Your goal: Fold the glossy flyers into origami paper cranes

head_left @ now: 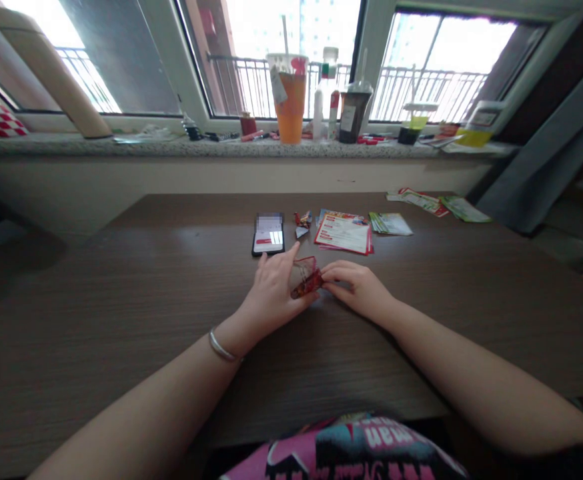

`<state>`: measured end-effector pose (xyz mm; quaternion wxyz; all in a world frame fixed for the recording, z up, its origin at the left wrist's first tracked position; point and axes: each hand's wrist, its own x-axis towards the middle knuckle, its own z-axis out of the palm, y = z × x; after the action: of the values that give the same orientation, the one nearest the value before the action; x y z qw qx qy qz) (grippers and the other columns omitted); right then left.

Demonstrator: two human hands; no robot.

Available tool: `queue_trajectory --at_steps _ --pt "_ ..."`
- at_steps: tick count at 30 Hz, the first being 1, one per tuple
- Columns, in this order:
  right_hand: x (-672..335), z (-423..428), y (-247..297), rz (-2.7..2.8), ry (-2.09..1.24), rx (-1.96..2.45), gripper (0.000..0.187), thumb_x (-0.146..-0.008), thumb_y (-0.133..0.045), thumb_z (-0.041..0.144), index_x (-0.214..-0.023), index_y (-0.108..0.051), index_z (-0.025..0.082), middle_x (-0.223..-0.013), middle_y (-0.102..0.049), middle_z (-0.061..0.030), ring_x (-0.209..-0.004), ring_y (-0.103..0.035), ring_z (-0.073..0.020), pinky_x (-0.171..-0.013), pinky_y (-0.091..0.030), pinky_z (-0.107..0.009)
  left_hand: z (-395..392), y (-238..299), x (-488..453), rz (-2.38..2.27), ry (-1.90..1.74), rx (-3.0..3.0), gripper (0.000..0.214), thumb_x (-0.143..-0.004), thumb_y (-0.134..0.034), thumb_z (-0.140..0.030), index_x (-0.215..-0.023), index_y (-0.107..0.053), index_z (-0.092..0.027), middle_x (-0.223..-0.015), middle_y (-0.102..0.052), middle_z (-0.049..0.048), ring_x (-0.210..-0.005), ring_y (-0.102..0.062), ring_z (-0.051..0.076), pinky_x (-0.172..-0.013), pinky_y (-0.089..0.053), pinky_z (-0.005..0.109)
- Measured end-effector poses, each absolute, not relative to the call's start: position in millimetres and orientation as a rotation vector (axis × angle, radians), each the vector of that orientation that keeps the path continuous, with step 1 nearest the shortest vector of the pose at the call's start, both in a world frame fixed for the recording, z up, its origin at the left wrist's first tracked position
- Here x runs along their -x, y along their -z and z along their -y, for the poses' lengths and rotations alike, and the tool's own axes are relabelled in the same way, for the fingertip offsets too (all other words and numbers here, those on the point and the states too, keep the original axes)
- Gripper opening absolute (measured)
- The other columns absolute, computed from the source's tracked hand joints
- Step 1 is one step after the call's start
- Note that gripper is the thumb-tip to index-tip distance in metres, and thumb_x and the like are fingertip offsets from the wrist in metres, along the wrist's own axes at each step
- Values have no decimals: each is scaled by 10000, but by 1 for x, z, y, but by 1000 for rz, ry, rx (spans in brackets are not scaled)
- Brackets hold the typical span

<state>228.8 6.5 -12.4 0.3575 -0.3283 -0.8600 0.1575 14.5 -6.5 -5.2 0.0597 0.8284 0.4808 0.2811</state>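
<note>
Between my hands, just above the brown table (161,293), is a small red, partly see-through packet (307,277). My left hand (274,283) grips its left side, the thumb along the lower edge and the index finger stretched out past the top. At the packet's right edge, the fingertips of my right hand (354,287) pinch it. A phone (268,235) with a lit screen lies just beyond my left hand. Next to it sits a small crumpled colourful wrapper (302,225). What the packet holds is too small to make out.
Printed red-and-white cards (344,231) are stacked beyond my right hand, beside green-and-white packets (390,224). More packets (421,200) lie at the far right edge. On the windowsill (171,148) stand an orange drink cup (290,100), a dark drink cup (354,113) and bottles.
</note>
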Motion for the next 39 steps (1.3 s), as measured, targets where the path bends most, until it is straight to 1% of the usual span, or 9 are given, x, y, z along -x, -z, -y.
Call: queue_trajectory --at_steps 9,14,17,20,25,29,32,36,39 --pt "-228 -3 10 2149 -394 918 98 -885 -570 210 -900 -667 214 -921 -708 -42 -850 -658 -167 -783 -534 -303 12 -2 -16 -1418 -863 -2546 791 -757 -692 -435 -1420 -331 -200 -1225 -556 117 -1204 -488 290 -1142 -148 567" --pt "-228 -3 9 2070 -416 882 91 -885 -571 221 -901 -660 217 -914 -710 -33 -830 -660 -154 -761 -545 -288 14 -6 -17 -1341 -885 -2605 713 -761 -695 -352 -1381 -372 -215 -1273 -566 110 -1201 -509 273 -1124 -225 516" --pt "-228 -2 9 2032 -427 902 79 -874 -583 220 -894 -659 215 -893 -713 -30 -802 -661 -145 -731 -549 -274 14 -7 -17 -1354 -925 -2589 669 -761 -706 -323 -1346 -403 -210 -1246 -614 98 -1154 -564 255 -1096 -273 484" --pt "-226 -1 9 1912 -524 953 54 -839 -635 259 -866 -636 213 -835 -706 -22 -732 -659 -136 -699 -558 -270 14 -7 -18 -1400 -967 -2563 636 -756 -719 -314 -1318 -439 -214 -1198 -652 86 -1105 -601 247 -1067 -314 456" --pt "-222 -2 13 1731 -799 916 201 -793 -687 351 -884 -581 207 -817 -688 -19 -702 -657 -129 -701 -572 -281 13 -6 -18 -1412 -1038 -2550 601 -744 -736 -305 -1283 -485 -218 -1167 -671 73 -1065 -621 243 -1041 -347 435" --pt "-220 -2 14 1764 -828 895 211 -783 -694 347 -920 -625 203 -848 -683 -28 -726 -645 -135 -717 -562 -288 13 -7 -19 -1396 -1118 -2543 536 -758 -728 -294 -1247 -522 -219 -1120 -690 58 -1024 -631 231 -1009 -384 408" --pt "-220 -3 15 1767 -818 918 174 -783 -688 332 -892 -659 201 -839 -692 -26 -709 -630 -133 -663 -543 -266 15 -8 -18 -1372 -1145 -2593 508 -762 -726 -302 -1229 -541 -225 -1096 -697 44 -984 -638 216 -985 -393 381" --pt "-221 -3 16 1783 -809 944 143 -783 -684 305 -881 -700 202 -830 -697 -25 -693 -618 -127 -618 -509 -244 18 -12 -17 -1362 -1171 -2660 425 -800 -695 -334 -1198 -580 -236 -962 -720 19 -869 -644 192 -878 -423 349" --pt "-222 -4 16 1818 -777 954 140 -802 -668 315 -880 -722 211 -813 -691 -27 -678 -604 -127 -609 -491 -248 19 -14 -17 -1347 -1175 -2668 369 -814 -686 -327 -1165 -603 -246 -895 -728 0 -830 -640 178 -878 -420 347"
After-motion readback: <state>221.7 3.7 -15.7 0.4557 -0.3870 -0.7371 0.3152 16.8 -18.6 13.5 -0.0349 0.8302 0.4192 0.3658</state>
